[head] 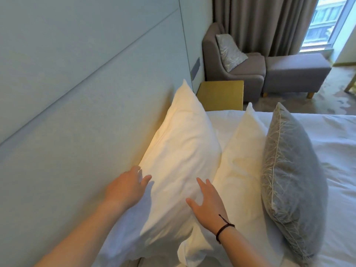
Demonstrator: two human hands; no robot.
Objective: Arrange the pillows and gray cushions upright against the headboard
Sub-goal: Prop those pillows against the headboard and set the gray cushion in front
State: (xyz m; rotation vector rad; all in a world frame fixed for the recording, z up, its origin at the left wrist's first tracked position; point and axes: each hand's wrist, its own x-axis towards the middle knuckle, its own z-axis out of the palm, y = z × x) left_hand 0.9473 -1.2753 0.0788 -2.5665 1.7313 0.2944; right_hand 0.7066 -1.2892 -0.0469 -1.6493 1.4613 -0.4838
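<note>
A large white pillow point(179, 143) stands upright against the pale padded headboard point(77, 93). My left hand point(127, 185) rests open on its headboard side, fingers spread. My right hand point(207, 203), a dark cord bracelet on its wrist, lies flat and open on the pillow's front face. A second white pillow point(240, 162) leans upright just in front of the first. A gray cushion point(292, 182) with pale piping and a feathery pattern stands on edge in front of that, on the white bedsheet point(337, 151).
A yellow-topped bedside table point(221, 95) sits beyond the pillows. Behind it stand a gray armchair point(248, 72) holding a silver patterned cushion point(230, 52), a gray ottoman point(296, 70), drawn curtains point(265, 22) and a window point(325, 20).
</note>
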